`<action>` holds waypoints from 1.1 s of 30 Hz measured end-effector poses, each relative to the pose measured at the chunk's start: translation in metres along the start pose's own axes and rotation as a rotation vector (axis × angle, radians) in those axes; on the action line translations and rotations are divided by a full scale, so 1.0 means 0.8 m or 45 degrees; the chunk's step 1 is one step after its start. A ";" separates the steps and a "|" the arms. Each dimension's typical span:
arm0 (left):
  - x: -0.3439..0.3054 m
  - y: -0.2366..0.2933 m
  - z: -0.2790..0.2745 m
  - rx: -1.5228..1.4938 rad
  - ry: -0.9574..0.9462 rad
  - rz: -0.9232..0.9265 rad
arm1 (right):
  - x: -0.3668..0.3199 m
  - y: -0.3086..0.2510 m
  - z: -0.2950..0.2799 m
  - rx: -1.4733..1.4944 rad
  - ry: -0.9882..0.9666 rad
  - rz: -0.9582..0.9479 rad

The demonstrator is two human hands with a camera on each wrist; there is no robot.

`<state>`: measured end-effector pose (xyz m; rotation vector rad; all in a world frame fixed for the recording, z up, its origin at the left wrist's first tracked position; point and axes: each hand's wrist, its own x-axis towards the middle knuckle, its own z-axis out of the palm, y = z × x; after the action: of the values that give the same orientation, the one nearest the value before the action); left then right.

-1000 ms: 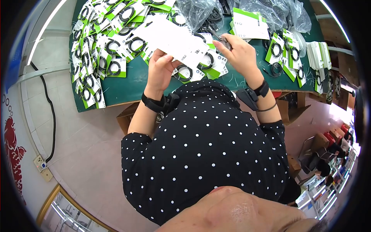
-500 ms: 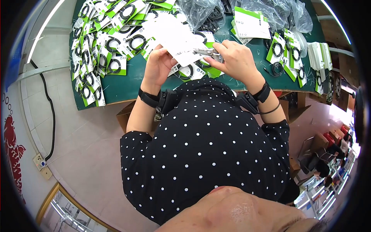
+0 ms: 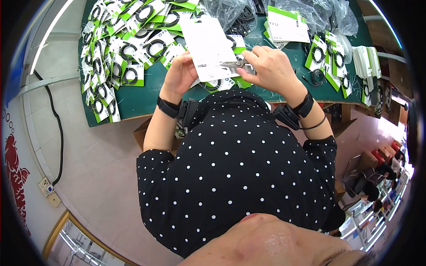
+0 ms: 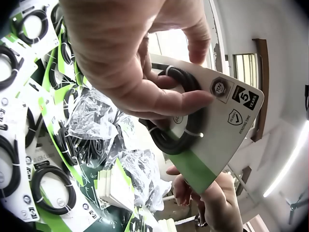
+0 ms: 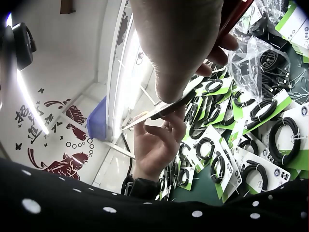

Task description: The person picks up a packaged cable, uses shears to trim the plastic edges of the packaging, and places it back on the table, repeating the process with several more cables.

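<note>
My left hand [image 3: 181,75] holds a white card [image 3: 206,42] by its left edge, its plain printed back facing up in the head view. On the card's other side, the left wrist view shows a black cable coil [image 4: 169,145] bound with thin white ties, with fingers curled over it. My right hand [image 3: 270,66] grips metal cutters [image 3: 233,64], their tips overlapping the card's lower right part. A red handle [image 5: 236,14] shows at the top of the right wrist view.
Many carded black cables [image 3: 128,51] pile up on the left of the green table [image 3: 151,97]. Clear plastic bags [image 3: 224,13] lie at the back. A stack of cards [image 3: 288,29], a loose coiled cable [image 3: 317,77] and upright cards [image 3: 364,64] are at right.
The card has turned more upright in the left hand. The right hand has brought the cutters left, from beside the card to over its lower part.
</note>
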<state>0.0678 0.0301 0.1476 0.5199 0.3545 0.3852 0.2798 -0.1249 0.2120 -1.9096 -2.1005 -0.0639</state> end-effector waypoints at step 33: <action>-0.021 -0.002 0.007 0.454 0.190 0.052 | 0.007 -0.026 0.067 1.943 -0.036 0.840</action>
<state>0.0559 0.0187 0.1552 0.8503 0.5625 0.4031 0.2488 -0.1098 0.1660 -1.3269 -0.7455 1.2630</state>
